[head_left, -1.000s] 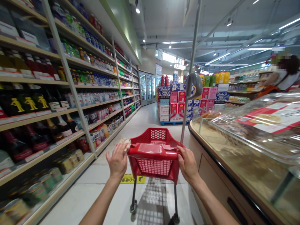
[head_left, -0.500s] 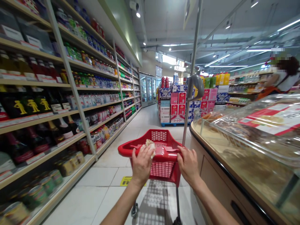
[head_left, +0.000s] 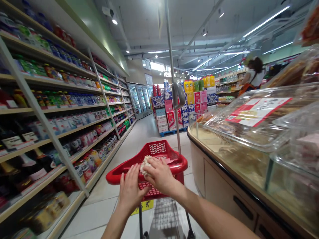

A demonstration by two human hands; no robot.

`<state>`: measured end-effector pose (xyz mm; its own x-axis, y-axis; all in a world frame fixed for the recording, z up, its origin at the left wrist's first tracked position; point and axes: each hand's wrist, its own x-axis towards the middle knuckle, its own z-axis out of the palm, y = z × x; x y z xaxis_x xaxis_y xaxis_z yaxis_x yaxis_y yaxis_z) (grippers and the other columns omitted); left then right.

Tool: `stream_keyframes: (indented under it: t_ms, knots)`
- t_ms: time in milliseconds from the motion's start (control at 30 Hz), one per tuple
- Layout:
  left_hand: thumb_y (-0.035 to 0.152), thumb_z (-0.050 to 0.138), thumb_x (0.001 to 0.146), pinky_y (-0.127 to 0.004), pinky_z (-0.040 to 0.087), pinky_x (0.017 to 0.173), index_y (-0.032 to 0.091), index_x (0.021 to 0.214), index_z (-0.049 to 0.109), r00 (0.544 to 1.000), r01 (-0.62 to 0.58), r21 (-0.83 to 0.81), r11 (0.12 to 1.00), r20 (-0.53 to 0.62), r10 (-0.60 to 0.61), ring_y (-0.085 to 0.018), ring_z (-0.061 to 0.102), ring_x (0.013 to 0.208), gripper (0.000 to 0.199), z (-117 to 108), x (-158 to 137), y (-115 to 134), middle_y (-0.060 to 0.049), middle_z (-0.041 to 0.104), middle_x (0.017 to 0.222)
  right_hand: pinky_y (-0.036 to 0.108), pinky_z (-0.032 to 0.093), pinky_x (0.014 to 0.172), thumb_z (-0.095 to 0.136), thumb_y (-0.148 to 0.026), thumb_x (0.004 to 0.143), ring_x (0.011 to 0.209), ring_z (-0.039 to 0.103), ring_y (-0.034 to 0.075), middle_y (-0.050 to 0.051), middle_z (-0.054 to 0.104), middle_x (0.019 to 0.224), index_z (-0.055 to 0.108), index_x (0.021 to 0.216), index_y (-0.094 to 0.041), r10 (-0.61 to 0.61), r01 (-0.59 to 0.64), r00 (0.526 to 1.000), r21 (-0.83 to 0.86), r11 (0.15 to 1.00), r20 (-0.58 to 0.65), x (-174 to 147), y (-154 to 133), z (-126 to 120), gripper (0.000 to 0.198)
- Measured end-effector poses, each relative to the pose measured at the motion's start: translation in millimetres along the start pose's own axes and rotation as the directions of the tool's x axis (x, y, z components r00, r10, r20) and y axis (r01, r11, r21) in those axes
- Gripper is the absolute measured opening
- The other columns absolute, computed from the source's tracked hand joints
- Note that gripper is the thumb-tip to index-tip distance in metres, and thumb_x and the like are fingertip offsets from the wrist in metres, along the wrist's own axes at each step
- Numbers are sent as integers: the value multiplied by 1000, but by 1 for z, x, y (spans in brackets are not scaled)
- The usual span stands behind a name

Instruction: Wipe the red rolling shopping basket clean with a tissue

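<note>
A red shopping cart (head_left: 117, 176) stands right in front of me, with its basket facing forward. A crumpled off-white wad (head_left: 145, 164), perhaps cloth or tissue, is at the cart's handle. My right hand (head_left: 159, 172) reaches across to the left, its fingers closed over the wad. Beside it, my left hand (head_left: 131, 186) is at the handle with fingers stretched forward and thumb apart. The left fingertips lie close to the wad; whether they touch it I cannot tell.
Shelves of bottles and cans (head_left: 74, 116) line the left side. To the right is a curved counter (head_left: 211, 166) with clear plastic food boxes (head_left: 249, 116). Ahead are stacked drink cartons (head_left: 171, 116), a metal pole (head_left: 171, 59), glass-door fridges (head_left: 141, 99) and a person (head_left: 254, 74) at the right.
My right hand has left the handle's right side and moved left onto the wad that my left hand held. My left hand has shifted left and loosened. The view has turned right.
</note>
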<state>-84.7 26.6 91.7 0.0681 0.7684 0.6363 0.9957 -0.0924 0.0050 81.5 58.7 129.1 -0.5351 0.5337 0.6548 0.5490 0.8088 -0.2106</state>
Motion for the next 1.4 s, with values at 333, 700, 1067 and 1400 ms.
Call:
stream_keyframes:
  t_ms: [333,700,1067,1400]
  knots:
    - [45,49,71,-50,18,99,18,117,45,999,34,42,999,-43,-32,-26,38,118,54,-5,2,19,-11,46,126,31,40,84,41,-15,76,95,55,17,4,62,98,61,86,-21,332,-326,935,70,943,-124,-49,106,-52,23]
    - [42,45,76,-49,18,96,23,114,49,996,-45,42,998,-76,48,-25,43,113,42,-3,7,35,-7,51,122,41,34,88,47,-25,78,96,51,19,5,60,101,60,95,-23,130,-130,989,3,991,-73,-35,62,-40,22]
    - [41,45,77,-49,17,96,23,112,50,990,-34,51,998,-132,41,-25,45,111,40,-3,4,41,-7,53,119,33,41,83,42,-19,82,96,51,17,7,58,104,56,102,-21,74,-62,974,61,996,-214,-48,62,-22,25]
    - [41,45,77,-48,19,95,23,112,51,992,-31,35,999,-124,35,-24,45,111,40,-4,4,45,-7,53,119,42,32,94,37,-30,85,86,60,16,1,65,96,59,95,-25,197,-181,976,150,972,-94,-51,108,-46,24]
